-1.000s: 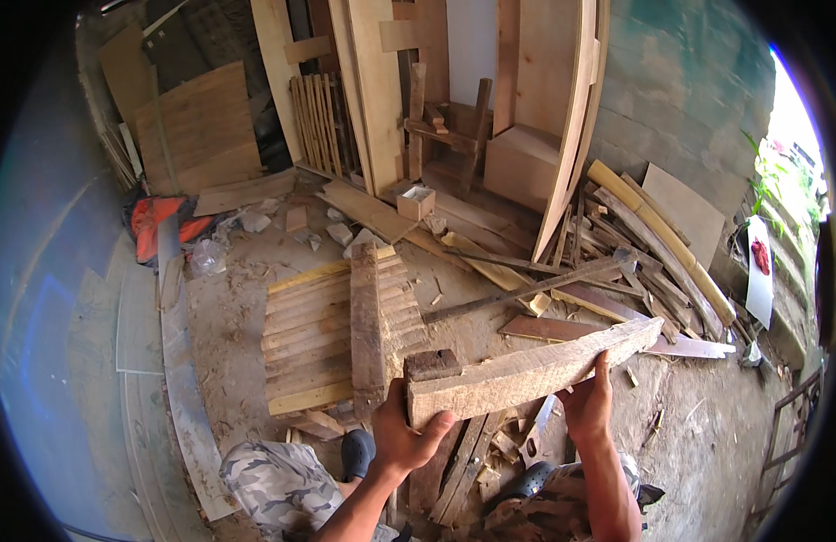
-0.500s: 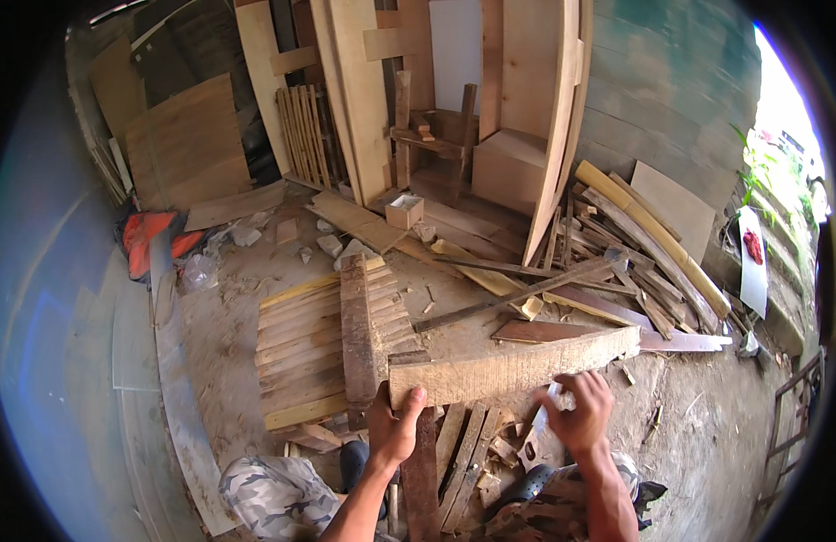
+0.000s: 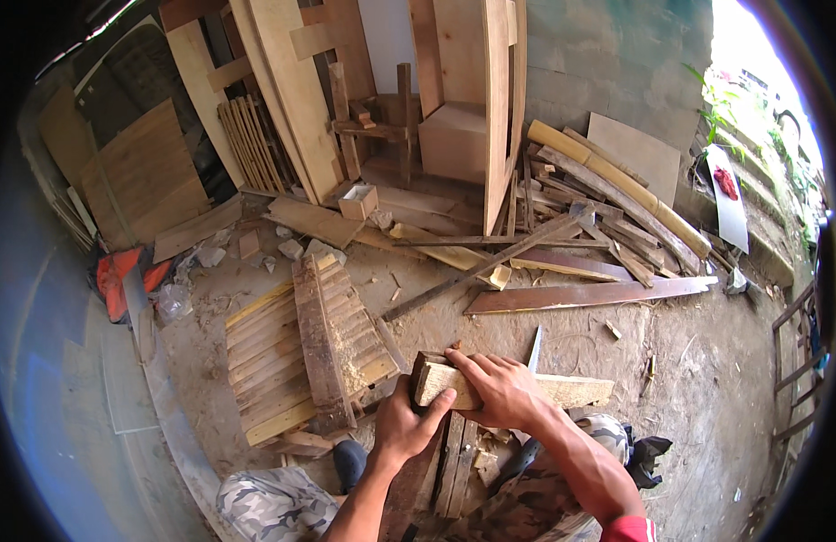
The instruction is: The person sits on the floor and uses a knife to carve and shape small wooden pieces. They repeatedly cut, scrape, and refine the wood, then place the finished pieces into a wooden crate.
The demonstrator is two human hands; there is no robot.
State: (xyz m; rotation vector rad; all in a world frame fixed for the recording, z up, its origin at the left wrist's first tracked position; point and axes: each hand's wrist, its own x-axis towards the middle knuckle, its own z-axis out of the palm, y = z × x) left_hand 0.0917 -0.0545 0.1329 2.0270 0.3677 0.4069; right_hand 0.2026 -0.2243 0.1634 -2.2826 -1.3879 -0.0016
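Observation:
A short, thick wooden board (image 3: 576, 390) with a rough pale face is held in front of me. My left hand (image 3: 407, 425) grips its left end, thumb on the pale face. My right hand (image 3: 504, 388) is wrapped over the board's top edge close to that end, hiding part of it. Behind the board a narrow saw blade (image 3: 535, 348) points up, its lower part hidden. To the left, a dark plank (image 3: 320, 348) lies across a slatted wooden panel (image 3: 273, 361), with sawdust beside it.
Beyond lies a heap of scrap wood (image 3: 608, 212) with a long brown board (image 3: 590, 295) before it. A small open box (image 3: 358, 201) stands near leaning plywood. Offcuts (image 3: 459, 465) lie between my legs, beside a dark shoe (image 3: 349, 465). A metal rack (image 3: 793, 366) is at the right edge.
My right hand, earlier raised off the board's right part, now clasps it near the left end. The board has turned and come lower. The view has shifted to the right.

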